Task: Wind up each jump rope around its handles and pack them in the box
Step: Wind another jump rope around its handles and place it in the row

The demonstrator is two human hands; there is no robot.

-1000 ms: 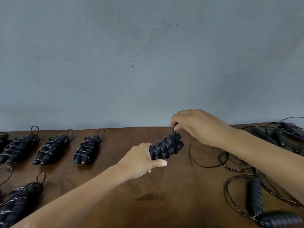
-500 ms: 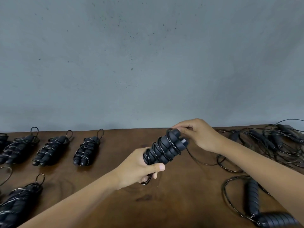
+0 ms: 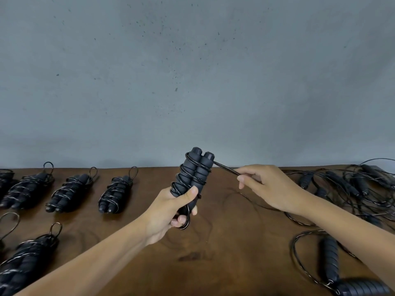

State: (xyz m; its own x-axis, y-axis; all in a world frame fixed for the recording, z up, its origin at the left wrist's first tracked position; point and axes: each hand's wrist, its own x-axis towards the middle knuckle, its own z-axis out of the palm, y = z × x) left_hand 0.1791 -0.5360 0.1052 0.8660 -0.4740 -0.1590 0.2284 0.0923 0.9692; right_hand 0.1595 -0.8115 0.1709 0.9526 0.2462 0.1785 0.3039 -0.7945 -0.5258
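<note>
My left hand point(image 3: 168, 212) grips the lower end of a pair of black jump rope handles point(image 3: 195, 171), held upright above the wooden table point(image 3: 224, 248). Black cord is coiled round the handles. My right hand point(image 3: 265, 186) pinches the free cord point(image 3: 226, 169), which runs taut from the top of the handles to my fingers. A small loop of cord hangs below my left fingers. No box is in view.
Several wound rope bundles lie on the left: three in a back row point(image 3: 115, 192), point(image 3: 71, 192), point(image 3: 25, 189), and one near me point(image 3: 27, 261). A tangle of unwound ropes point(image 3: 350, 186) fills the back right. One loose rope point(image 3: 333, 272) lies front right. A grey wall stands behind.
My left hand has tipped the handles from slanted to upright and raised them. My right hand has moved away to the right, drawing the cord taut.
</note>
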